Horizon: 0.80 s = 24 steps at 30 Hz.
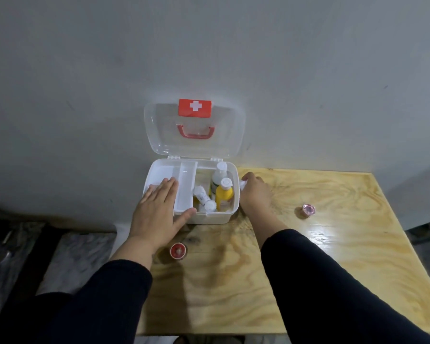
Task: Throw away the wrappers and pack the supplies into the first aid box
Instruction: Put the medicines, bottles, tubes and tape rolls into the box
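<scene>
Resting flat, L hand (159, 207) fingers spread wide on first aid box (230, 194) tray, thumb on front rim. R hand (255, 192) curled on small white item (242, 184) beside box's R wall. Lid open vs wall. Table (333, 244) R side mostly free.

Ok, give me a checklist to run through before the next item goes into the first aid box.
1. Lid open: ok, it stands upright against the wall.
2. Box steadied: ok, left hand lies flat on the white tray.
3. Room in the open compartment: cannot tell; yellow bottle and white bottle already stand there.
4. Right hand grasp: cannot tell, something small and white shows at its fingers.
5. Loose items packed: not ok, red round item and pink round item remain on the table.
</scene>
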{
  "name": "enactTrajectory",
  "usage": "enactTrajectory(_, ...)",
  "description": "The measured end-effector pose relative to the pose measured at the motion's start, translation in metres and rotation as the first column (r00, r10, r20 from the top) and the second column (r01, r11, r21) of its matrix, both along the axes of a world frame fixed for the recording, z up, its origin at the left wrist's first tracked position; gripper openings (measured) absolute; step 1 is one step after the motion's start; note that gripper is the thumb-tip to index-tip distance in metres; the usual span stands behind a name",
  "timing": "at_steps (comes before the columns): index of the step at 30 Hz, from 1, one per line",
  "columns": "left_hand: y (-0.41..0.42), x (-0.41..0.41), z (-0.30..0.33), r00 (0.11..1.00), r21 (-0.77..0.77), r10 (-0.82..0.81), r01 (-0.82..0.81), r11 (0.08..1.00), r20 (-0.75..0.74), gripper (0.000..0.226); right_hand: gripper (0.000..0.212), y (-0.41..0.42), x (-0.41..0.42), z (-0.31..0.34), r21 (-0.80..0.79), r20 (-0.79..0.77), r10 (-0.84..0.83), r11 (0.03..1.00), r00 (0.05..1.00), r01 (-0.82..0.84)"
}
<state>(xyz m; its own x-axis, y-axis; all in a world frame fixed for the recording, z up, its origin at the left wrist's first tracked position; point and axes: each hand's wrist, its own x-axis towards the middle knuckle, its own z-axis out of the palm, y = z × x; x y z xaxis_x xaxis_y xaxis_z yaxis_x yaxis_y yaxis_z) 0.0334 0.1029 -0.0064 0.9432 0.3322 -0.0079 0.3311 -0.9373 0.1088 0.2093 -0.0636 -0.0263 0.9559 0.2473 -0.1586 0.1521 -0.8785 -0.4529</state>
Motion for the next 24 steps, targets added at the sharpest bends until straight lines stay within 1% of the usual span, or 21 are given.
enactTrajectory(5, 0.0, 0.001, 0.001, 1.0, -0.022, -0.003, 0.003, 1.0, -0.029, 0.101, 0.035, -0.018, -0.006, 0.007, 0.122, -0.032, -0.032, 0.992, 0.999, 0.036)
enactTrajectory(10, 0.002, 0.007, 0.008, 0.994, -0.053, -0.018, 0.012, 0.999, -0.106, 0.09, 0.036, -0.03, -0.008, 0.046, 0.192, 0.044, -0.048, 0.981, 0.998, 0.039)
enactTrajectory(13, 0.006, 0.004, 0.017, 0.999, -0.077, 0.021, -0.024, 0.997, -0.038, 0.097, 0.035, -0.024, -0.017, 0.077, 0.229, 0.123, -0.019, 0.973, 0.992, -0.01)
enactTrajectory(15, 0.014, -0.002, 0.021, 0.995, -0.155, 0.098, -0.098, 0.983, -0.01, 0.105, 0.034, -0.012, -0.028, 0.095, 0.259, 0.169, 0.026, 0.963, 0.985, -0.07)
enactTrajectory(17, 0.023, -0.01, 0.023, 0.983, -0.267, 0.181, -0.184, 0.946, -0.034, 0.11, 0.033, 0.004, -0.044, 0.105, 0.279, 0.186, 0.093, 0.95, 0.978, -0.143)
enactTrajectory(19, 0.029, -0.015, 0.023, 0.975, -0.353, 0.21, -0.222, 0.909, -0.072, 0.109, 0.033, 0.023, -0.061, 0.106, 0.277, 0.171, 0.206, 0.928, 0.963, -0.248)
enactTrajectory(22, 0.03, -0.017, 0.022, 0.974, -0.409, 0.213, -0.223, 0.885, -0.071, 0.1, 0.034, 0.052, -0.082, 0.099, 0.213, 0.132, 0.374, 0.894, 0.918, -0.395)
enactTrajectory(24, 0.031, -0.016, 0.02, 0.969, -0.413, 0.233, -0.246, 0.877, -0.082, 0.1, 0.036, 0.069, -0.092, 0.093, 0.163, 0.116, 0.444, 0.874, 0.888, -0.458)
